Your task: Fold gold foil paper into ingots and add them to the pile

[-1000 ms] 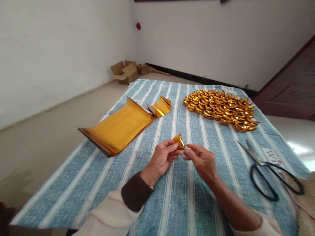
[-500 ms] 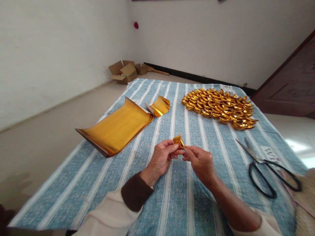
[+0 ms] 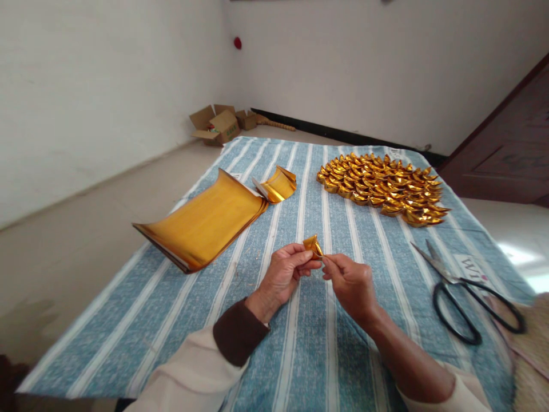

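A small folded piece of gold foil paper [image 3: 313, 244] is held up in front of me over the table. My left hand [image 3: 286, 272] is closed on its left side, thumb on top. With thumb and finger pinched, my right hand [image 3: 348, 280] grips its lower right corner. Beyond my left hand lies a stack of large gold foil sheets [image 3: 206, 220], curled at the edges, with a smaller stack of gold foil pieces [image 3: 278, 186] touching its far corner. Many finished-looking gold paper ingots [image 3: 381, 186] stand packed together at the far right.
Black-handled scissors [image 3: 454, 280] lie on the right, blades pointing away and slightly apart. A striped blue cloth [image 3: 253, 337] covers the table. Behind it, an open cardboard box [image 3: 221, 126] rests on the floor by the wall. A brown fabric [image 3: 532, 349] lies at the right edge.
My right hand has shifted slightly to the right, still pinching the folded foil's corner. The foil piece has turned a little; the left hand keeps its hold.
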The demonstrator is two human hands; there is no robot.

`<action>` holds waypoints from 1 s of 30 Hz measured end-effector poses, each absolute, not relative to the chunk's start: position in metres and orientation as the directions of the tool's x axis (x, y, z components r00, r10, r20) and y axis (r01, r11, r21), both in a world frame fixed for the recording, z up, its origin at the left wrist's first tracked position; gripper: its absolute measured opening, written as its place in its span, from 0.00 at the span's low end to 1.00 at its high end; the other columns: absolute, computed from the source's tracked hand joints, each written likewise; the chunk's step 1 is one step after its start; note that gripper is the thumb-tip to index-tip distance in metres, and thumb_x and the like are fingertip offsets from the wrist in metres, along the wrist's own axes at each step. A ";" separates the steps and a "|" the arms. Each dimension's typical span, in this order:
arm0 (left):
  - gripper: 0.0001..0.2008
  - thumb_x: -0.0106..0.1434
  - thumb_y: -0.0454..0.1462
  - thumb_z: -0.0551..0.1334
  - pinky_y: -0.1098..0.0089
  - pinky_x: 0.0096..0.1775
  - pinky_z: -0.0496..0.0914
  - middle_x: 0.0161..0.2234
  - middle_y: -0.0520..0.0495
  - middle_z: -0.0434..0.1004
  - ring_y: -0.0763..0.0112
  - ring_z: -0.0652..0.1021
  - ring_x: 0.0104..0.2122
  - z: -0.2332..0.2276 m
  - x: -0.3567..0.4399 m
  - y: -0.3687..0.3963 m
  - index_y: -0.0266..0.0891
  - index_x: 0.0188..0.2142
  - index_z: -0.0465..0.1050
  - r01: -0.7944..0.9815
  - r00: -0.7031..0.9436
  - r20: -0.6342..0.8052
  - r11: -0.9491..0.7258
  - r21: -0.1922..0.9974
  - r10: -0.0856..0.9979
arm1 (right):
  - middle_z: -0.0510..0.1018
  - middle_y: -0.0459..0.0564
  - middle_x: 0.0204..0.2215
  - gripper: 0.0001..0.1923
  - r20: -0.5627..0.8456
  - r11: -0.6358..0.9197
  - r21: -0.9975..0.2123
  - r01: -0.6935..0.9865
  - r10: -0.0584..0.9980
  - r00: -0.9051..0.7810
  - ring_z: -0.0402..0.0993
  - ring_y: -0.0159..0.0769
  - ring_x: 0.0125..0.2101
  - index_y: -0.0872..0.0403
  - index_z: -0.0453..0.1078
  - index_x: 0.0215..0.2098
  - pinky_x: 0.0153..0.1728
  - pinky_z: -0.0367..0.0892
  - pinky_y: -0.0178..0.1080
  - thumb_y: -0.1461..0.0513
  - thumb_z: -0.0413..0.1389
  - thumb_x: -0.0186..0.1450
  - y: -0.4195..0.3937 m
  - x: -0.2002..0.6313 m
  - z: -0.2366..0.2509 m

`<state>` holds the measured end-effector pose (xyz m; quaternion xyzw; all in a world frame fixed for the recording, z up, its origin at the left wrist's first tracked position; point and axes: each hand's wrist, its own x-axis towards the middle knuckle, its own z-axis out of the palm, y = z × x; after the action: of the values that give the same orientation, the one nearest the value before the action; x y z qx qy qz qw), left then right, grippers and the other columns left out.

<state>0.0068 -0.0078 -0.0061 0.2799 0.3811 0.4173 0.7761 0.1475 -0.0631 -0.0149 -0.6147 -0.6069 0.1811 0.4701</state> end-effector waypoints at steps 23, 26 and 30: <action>0.09 0.55 0.28 0.69 0.81 0.23 0.69 0.26 0.48 0.80 0.73 0.81 0.23 -0.006 0.009 -0.008 0.34 0.29 0.68 -0.471 0.412 -0.401 0.568 0.675 0.818 | 0.75 0.45 0.18 0.17 0.459 0.250 -0.637 0.729 0.883 0.097 0.74 0.30 0.19 0.53 0.72 0.27 0.23 0.65 0.29 0.60 0.47 0.71 -0.059 0.153 -0.011; 0.08 0.57 0.26 0.67 0.81 0.22 0.70 0.26 0.48 0.80 0.73 0.81 0.22 -0.005 0.008 -0.006 0.34 0.29 0.68 -0.478 0.406 -0.412 0.574 0.664 0.815 | 0.76 0.45 0.18 0.17 0.471 0.261 -0.624 0.736 0.877 0.088 0.75 0.30 0.19 0.53 0.72 0.28 0.22 0.66 0.29 0.60 0.47 0.71 -0.057 0.152 -0.013; 0.07 0.59 0.24 0.64 0.81 0.22 0.70 0.25 0.48 0.80 0.75 0.80 0.21 -0.003 0.008 -0.004 0.33 0.29 0.69 -0.501 0.397 -0.442 0.593 0.631 0.805 | 0.81 0.48 0.24 0.16 0.558 0.342 -0.595 0.727 0.827 0.068 0.79 0.33 0.24 0.54 0.75 0.33 0.25 0.70 0.32 0.59 0.48 0.72 -0.056 0.151 -0.016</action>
<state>0.0076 -0.0040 -0.0032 0.2036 0.3736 0.4026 0.8105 0.1512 -0.0560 -0.0160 -0.5710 -0.6805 0.0545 0.4559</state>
